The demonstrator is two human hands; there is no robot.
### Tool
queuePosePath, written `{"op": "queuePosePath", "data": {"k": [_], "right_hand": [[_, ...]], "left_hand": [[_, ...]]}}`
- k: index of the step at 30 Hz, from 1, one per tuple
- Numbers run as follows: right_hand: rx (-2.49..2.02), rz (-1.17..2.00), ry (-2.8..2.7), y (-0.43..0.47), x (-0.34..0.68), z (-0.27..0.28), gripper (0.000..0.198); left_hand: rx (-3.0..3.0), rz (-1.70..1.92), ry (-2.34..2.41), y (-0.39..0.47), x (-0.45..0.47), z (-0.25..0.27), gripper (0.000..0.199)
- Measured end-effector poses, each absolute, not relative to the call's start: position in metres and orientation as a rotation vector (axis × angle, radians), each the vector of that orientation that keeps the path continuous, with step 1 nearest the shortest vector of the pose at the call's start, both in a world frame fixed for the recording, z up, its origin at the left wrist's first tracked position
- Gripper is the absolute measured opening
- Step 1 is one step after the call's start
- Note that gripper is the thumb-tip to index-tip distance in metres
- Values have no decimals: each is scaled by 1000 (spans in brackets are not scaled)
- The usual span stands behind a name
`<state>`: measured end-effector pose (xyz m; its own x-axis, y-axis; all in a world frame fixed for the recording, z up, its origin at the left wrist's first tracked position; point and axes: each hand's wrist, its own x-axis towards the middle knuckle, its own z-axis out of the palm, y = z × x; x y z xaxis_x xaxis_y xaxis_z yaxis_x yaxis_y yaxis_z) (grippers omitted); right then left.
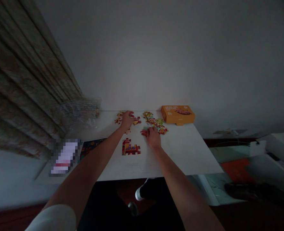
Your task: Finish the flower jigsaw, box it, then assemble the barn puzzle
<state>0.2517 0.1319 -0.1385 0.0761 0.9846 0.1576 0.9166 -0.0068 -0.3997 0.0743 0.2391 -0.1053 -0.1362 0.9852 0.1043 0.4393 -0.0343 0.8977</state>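
Note:
My left hand is at the back of the white table, beside a heap of colourful jigsaw puzzle pieces. Its fingers curl round what looks like a small red puzzle piece. Just right of it lies a red and yellow piece. My right hand is lower and further right, fingers bent down and closed at a red and green puzzle piece; its fingertips are partly hidden. A joined section of puzzle, red with a yellow and blue picture, lies in front, between my forearms.
More loose pieces spread behind my right hand. An orange puzzle box stands at the back right. At left are a dark patterned sheet, a pixelated phone-like object and clear plastic wrap by the curtain.

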Motion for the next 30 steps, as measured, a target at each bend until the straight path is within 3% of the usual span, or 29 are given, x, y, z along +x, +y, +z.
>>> {"op": "queuePosePath", "data": {"k": [13, 20, 25, 30], "right_hand": [[-1658, 295, -2090, 111, 252, -130, 36], [-1697, 287, -2033, 114, 254, -134, 31], [-1740, 307, -1951, 118, 255, -137, 32], [-1731, 350, -1778, 124, 259, -140, 30]], "left_hand": [[1514, 1031, 1438, 148, 89, -125, 12], [1879, 1134, 1534, 104, 78, -128, 29], [2548, 788, 1256, 46, 35, -140, 32], [2674, 590, 1152, 27, 14, -145, 38]]}}
